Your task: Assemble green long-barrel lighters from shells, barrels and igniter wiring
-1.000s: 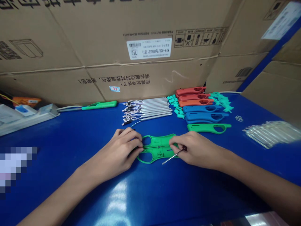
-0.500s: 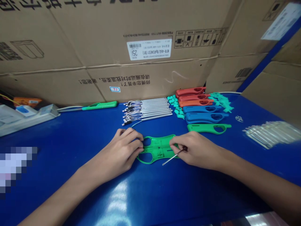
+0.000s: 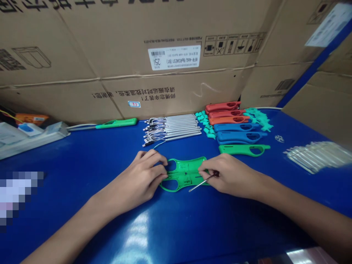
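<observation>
Two green plastic lighter-handle halves (image 3: 184, 167) lie side by side on the table, their ribbed inner faces up and finger loops on the left. My left hand (image 3: 150, 172), fingers bent and closed, grips their loop end. At the opposite end is my right hand (image 3: 224, 172), its thumb and forefinger pinched at the halves' edge. A screwdriver (image 3: 200, 185) is tucked in that same hand; its bare metal shaft slants down to the left across the near half. Most of the screwdriver's handle is hidden by the fingers.
Behind the hands lie a row of silver rods with wires (image 3: 183, 126), teal plastic pieces (image 3: 210, 132) and red, orange, blue and green handles (image 3: 239, 137). Clear packed strips (image 3: 316, 157) lie right. A power strip (image 3: 35, 141) sits left; a cardboard box (image 3: 115, 73) walls the back.
The screwdriver's tip has shifted very slightly to the left. Both hands and the green halves stay almost where they were.
</observation>
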A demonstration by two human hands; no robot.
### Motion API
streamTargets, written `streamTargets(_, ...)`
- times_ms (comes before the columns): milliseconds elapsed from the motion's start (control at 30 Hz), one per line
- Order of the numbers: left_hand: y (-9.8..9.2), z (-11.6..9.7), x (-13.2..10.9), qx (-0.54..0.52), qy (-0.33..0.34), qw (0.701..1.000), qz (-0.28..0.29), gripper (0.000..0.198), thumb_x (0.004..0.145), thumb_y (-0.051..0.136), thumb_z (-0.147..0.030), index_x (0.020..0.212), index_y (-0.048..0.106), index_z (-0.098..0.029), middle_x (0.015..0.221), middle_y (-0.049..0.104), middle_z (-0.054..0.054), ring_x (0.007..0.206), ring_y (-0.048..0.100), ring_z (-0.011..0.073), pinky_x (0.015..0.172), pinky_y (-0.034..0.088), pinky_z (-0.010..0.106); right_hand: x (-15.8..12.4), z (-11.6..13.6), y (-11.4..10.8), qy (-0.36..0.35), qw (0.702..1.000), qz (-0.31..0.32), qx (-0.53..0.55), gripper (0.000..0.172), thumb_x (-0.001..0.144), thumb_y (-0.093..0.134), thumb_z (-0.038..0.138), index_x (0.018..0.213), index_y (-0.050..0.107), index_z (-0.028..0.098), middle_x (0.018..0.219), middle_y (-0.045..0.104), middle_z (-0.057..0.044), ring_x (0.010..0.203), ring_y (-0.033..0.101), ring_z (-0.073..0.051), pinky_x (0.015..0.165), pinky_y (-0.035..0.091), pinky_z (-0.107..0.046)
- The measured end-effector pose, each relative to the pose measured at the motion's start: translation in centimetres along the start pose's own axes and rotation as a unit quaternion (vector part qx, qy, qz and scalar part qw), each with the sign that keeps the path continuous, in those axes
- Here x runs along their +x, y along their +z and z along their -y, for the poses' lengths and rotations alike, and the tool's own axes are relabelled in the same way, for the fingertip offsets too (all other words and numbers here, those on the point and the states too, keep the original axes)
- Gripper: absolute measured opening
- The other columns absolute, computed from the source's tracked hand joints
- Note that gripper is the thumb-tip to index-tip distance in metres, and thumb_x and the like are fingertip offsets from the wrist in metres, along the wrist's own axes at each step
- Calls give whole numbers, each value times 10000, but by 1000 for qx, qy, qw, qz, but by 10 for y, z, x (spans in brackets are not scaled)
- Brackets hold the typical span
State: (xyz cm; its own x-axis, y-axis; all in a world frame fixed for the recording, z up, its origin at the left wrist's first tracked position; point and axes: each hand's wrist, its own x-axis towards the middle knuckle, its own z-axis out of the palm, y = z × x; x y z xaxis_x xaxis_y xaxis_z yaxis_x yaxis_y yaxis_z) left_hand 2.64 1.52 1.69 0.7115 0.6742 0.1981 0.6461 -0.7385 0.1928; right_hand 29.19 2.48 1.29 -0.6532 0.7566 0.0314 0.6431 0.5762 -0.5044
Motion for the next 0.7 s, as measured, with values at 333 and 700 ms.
streamTargets(333, 0, 1, -1, -10, -3, 1000, 8, 211, 975, 482, -168, 853, 654, -173, 1032, 595, 53, 982, 532, 214, 823, 363, 382, 0, 1, 0, 3, 1000, 4, -6, 221, 680, 496, -39, 631, 475, 176, 554, 375, 74, 523, 295, -77, 534, 204, -237)
streamTargets(700, -1, 0, -1, 12, 16, 1000, 3, 209, 992, 457, -176, 899, 643, -159, 1025, 607, 57, 965, 528, 209, 817, 346, 382, 0, 1, 1, -9, 1000, -19, -15, 202, 709, 503, -13, 652, 474, 178, 562, 358, 76, 516, 292, -74, 536, 209, -234)
